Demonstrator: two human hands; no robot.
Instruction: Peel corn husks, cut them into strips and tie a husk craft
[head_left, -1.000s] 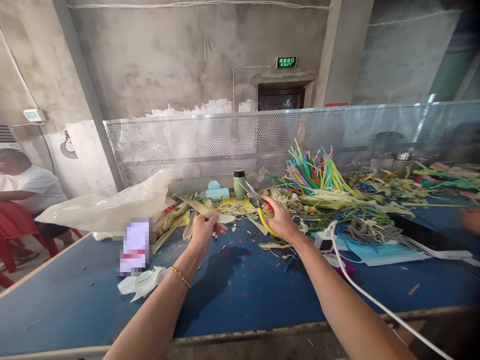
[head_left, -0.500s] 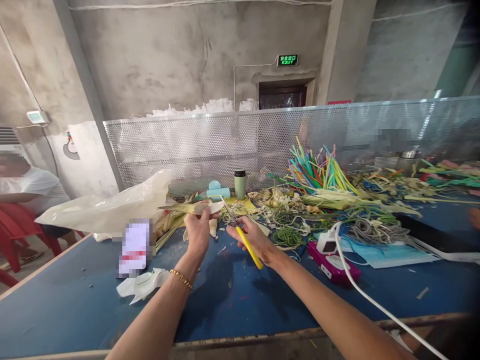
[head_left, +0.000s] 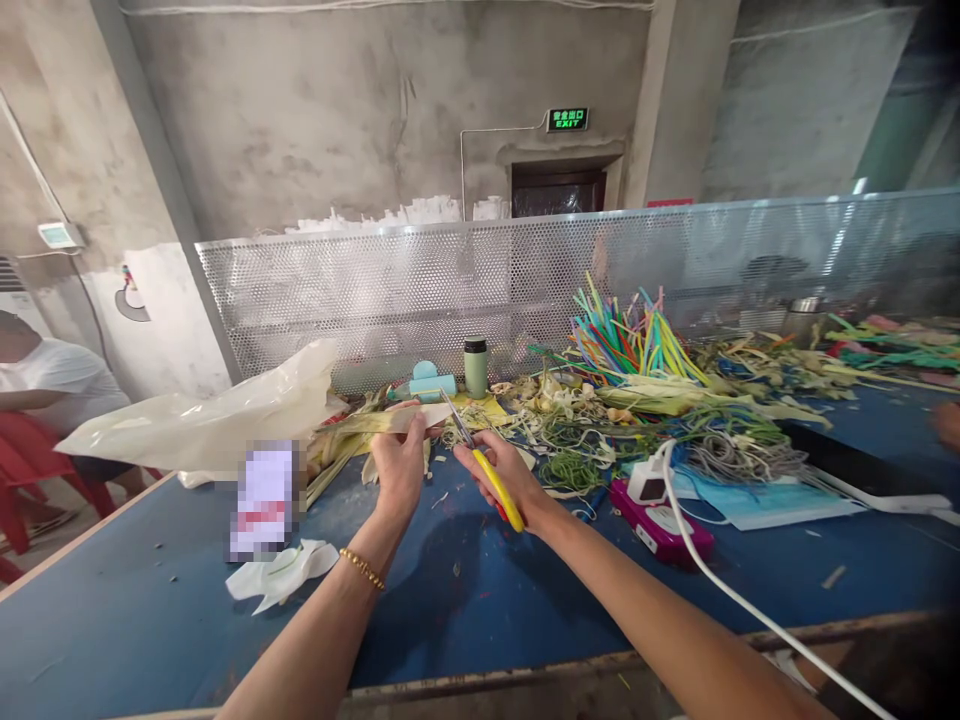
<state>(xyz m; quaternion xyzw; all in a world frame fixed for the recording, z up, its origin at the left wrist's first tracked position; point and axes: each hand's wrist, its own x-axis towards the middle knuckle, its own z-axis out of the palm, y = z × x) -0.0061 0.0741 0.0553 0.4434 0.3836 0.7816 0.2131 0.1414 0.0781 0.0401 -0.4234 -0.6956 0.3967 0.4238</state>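
Yellow-handled scissors slant forward-left, blades by a pale flat strip's end, perhaps touching.

Person partly past L pic edge, lilac panel illegible w/ blur.

Scissors: metal blades, smooth plastic handles. Husk: matt, papery.

Soft, diffuse light; dark, blurry right edge.
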